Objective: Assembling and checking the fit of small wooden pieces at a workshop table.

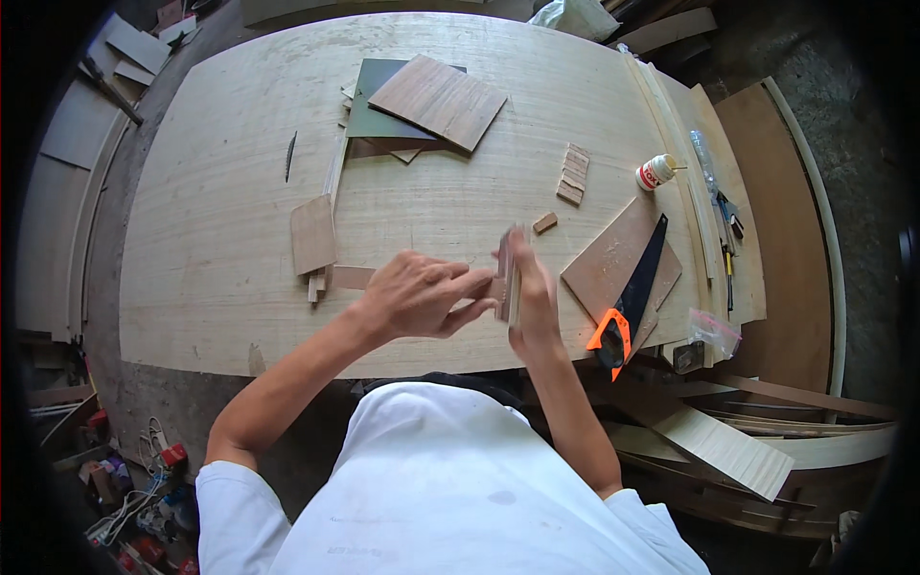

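Note:
Over the near middle of the table, my right hand grips a thin wooden strip held upright between thumb and fingers. The strip is smeared by motion, so I cannot tell if it is one piece or two. My left hand reaches in from the left, its thumb and index finger closed on a small wooden block that touches the strip. Behind my left wrist lies a flat reddish wood strip, its right end hidden. A short wood block rests just beyond my right hand.
To the right, a handsaw with an orange handle lies on a plywood square, near a white glue bottle and a row of small wood pieces. Stacked panels lie at the back; a plywood piece sits left.

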